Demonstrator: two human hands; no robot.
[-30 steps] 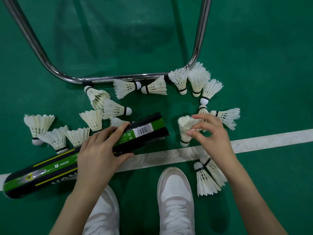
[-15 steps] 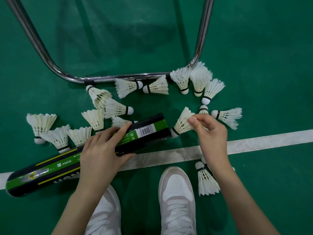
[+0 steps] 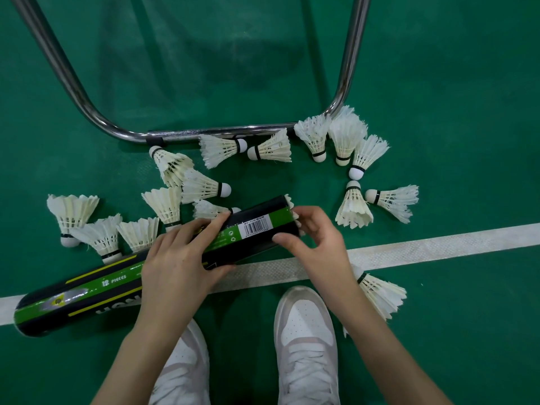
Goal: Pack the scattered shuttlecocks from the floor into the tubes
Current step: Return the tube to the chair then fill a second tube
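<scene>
While the left hand (image 3: 178, 258) wraps round the middle of the tube (image 3: 140, 270), the right hand (image 3: 309, 241) pinches a shuttlecock (image 3: 290, 200) at the tube's open end. Most of that shuttlecock is already inside; only white feather tips stick out past the rim.

It looks very light, and the feathers look thin and easy to bend or snap. I think it is best pushed in gently, with fingers on the feather edge, not squashed. The tube looks stiff and smooth, so a firm hold round its middle should keep it from rolling.

Many more shuttlecocks lie on the green floor (image 3: 438, 83), close together above the tube and to its right. One lies near the right shoe (image 3: 306, 331). A shiny metal bar (image 3: 222, 131) runs just behind the far ones, so reaching there is tight. The floor on the right looks open.
</scene>
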